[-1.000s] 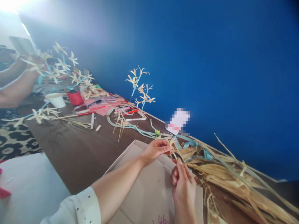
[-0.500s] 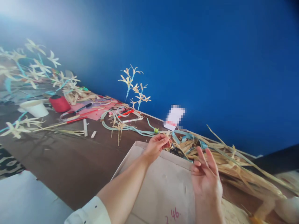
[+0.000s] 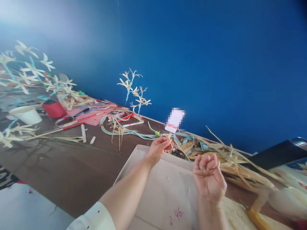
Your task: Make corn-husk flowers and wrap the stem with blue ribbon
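Note:
My left hand (image 3: 161, 148) is closed in a pinch above the far edge of a cardboard box lid (image 3: 172, 188). A small pale straw-coloured piece (image 3: 170, 136) shows at its fingertips; its exact form is too small to make out. To the right, my right hand (image 3: 208, 177) is raised palm up with its fingers curled in, and whatever they may hold is hidden. A green bud (image 3: 157, 133) and pale blue cords (image 3: 141, 134) lie just beyond the left hand. Dried husk strips (image 3: 216, 156) are heaped behind the right hand.
Two pale flower sprays (image 3: 130, 83) stand against the blue wall (image 3: 203, 64). A phone (image 3: 171, 127) leans at the table's back edge. Leftward are a red thread spool (image 3: 54, 109), a white cup (image 3: 27, 115), pink paper (image 3: 92, 118) and more flowers. A yellow handle (image 3: 257, 220) lies lower right.
My right hand's two extended fingers have curled in, and its palm now faces up. My left hand keeps its pinch. The view has shifted slightly to the right.

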Tool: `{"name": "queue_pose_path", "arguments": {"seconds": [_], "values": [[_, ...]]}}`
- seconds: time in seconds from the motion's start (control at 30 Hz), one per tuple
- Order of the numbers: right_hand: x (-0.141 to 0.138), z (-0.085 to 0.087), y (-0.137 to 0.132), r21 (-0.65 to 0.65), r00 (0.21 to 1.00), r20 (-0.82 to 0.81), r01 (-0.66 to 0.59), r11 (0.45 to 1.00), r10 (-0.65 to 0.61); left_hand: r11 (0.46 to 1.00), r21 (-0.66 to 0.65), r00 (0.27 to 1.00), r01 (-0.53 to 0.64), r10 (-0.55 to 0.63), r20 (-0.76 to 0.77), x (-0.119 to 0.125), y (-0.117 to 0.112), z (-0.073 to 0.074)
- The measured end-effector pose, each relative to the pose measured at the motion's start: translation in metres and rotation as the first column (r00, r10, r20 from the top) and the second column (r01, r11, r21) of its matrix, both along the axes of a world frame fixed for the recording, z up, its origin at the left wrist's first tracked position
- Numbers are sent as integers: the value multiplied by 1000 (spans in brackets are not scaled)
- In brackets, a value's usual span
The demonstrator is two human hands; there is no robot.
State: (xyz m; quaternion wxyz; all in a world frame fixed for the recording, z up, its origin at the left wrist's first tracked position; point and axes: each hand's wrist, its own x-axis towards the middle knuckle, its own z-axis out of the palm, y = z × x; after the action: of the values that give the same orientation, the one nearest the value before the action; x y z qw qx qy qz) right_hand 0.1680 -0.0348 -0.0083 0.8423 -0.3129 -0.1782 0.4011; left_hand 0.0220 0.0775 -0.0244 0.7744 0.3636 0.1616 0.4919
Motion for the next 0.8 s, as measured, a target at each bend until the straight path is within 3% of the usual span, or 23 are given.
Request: {"name": "queue_pose_path", "arguments": {"seconds": [0.13, 0.23, 0.4, 0.47, 0.7, 0.8], "values": [[2, 4, -1, -44, 994, 41, -104, 994, 106, 998, 42, 999, 41, -41, 0, -2, -2, 0], [-1, 1, 3, -179, 980, 36, -185, 966, 194, 991, 79, 993, 107, -102, -62, -5, -5, 2], [-9, -10, 8, -445, 878, 50, -408, 797, 477, 958, 169, 965, 230, -201, -171, -9, -10, 4], [-11, -12, 6, -484, 848, 70, -432, 761, 525, 947, 179, 953, 267, -232, -192, -9, -10, 3], [-16, -10, 4, -501, 819, 141, -425, 754, 556, 946, 178, 951, 272, -236, -202, -6, -6, 0], [-17, -12, 6, -492, 857, 180, -346, 799, 482, 965, 148, 968, 214, -190, -163, -7, -6, 1]]}}
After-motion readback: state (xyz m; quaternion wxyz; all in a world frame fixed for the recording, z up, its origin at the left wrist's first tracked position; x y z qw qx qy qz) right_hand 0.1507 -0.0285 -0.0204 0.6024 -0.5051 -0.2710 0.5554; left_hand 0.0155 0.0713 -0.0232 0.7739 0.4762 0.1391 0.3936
